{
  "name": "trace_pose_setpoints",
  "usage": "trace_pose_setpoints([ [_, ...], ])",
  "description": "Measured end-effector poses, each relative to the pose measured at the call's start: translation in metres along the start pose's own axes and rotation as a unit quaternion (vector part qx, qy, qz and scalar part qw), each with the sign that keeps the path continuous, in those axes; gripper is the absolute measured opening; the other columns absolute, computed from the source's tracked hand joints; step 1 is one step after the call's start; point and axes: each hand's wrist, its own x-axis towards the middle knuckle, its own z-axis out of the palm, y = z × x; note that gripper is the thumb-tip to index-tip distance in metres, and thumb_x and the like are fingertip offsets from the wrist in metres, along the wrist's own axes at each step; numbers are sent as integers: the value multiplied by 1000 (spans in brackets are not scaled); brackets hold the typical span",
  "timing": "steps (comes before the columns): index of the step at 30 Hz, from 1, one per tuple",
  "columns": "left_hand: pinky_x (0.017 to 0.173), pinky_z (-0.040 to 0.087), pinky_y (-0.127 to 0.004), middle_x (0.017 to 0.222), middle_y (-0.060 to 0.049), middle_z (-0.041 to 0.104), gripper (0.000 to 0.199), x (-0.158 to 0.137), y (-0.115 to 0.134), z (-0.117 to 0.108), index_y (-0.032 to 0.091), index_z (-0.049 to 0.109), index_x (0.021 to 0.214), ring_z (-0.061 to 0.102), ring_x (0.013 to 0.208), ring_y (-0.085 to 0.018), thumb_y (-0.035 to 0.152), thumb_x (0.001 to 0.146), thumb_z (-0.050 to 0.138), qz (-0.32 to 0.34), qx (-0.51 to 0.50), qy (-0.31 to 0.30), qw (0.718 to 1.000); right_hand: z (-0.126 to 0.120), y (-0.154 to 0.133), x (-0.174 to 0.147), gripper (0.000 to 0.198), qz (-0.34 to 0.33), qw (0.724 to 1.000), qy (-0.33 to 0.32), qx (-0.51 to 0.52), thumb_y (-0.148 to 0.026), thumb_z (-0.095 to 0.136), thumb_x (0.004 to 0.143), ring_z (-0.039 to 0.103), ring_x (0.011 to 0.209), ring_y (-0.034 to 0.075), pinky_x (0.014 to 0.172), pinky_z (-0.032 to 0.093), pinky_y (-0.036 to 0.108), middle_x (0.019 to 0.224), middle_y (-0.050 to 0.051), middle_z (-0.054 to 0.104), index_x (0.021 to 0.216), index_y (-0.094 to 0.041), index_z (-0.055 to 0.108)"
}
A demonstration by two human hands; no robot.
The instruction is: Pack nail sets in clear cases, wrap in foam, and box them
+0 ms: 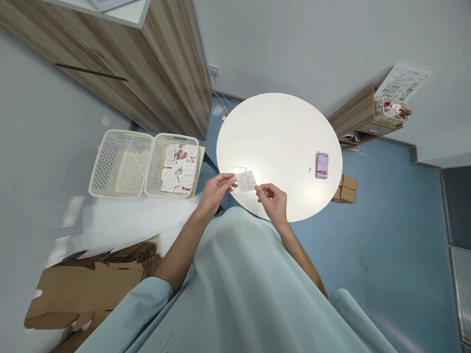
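Both hands are working over the near-left edge of the round white tabletop [279, 132]. Left hand [215, 193] is pinching the left side of a small white printed card [246, 181] between thumb and fingers, so it's nearly closed. Right hand [274, 201] is curling loosely, thumb and index finger meeting at the card's lower right corner; the other fingers are folding in toward the palm. Card is showing its text side up, sitting between the two hands; it's hiding part of a clear, round-cornered item [239, 169] that's lying by the near-left edge. Can't tell what that one is.

Purple item [322, 165] is lying near the right edge, well apart from the hands; its surface is pixelated, so no detail. A small dark scrap [309, 170] is lying just left of it.

Off the tabletop's left edge, two white perforated baskets are standing side by side. The right basket [153, 162] is holding a loose pile of printed cards [179, 169], some showing pictures; the left basket [104, 164] is holding clear plastic pieces [128, 142]. White sheeting [136, 215] is lying in front of both, flat brown cardboard [81, 289] nearer the person. Small brown boxes [348, 189] are sitting beyond the right edge, lower down.
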Motion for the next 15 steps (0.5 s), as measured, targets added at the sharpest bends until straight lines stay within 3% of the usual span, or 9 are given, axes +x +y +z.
trace_pose_setpoints([
  [3, 77, 53, -32, 86, -7, 76, 52, -3, 5, -4, 17, 78, 100, 69, 82, -20, 58, 72, 91, 12, 11, 9, 1000, -3, 2, 2, 34, 69, 994, -21, 79, -55, 76, 88, 64, 56, 15, 60, 54, 31, 70, 0, 70, 82, -22, 72],
  [9, 78, 54, -33, 94, -7, 77, 49, -8, 16, -8, 18, 78, 108, 68, 85, -19, 55, 77, 89, 16, -3, -24, 1000, -2, -2, 0, 34, 105, 984, -38, 143, -54, 80, 84, 59, 54, 13, 55, 45, 29, 70, 0, 68, 78, -22, 72],
  [15, 82, 55, -33, 117, -12, 77, 61, -4, 13, -16, 20, 72, 133, 71, 103, -25, 53, 84, 86, -16, -110, -208, 972, 2, -4, 3, 36, 138, 961, -104, 217, -55, 79, 84, 52, 54, 12, 55, 41, 29, 63, -2, 61, 72, -23, 69],
])
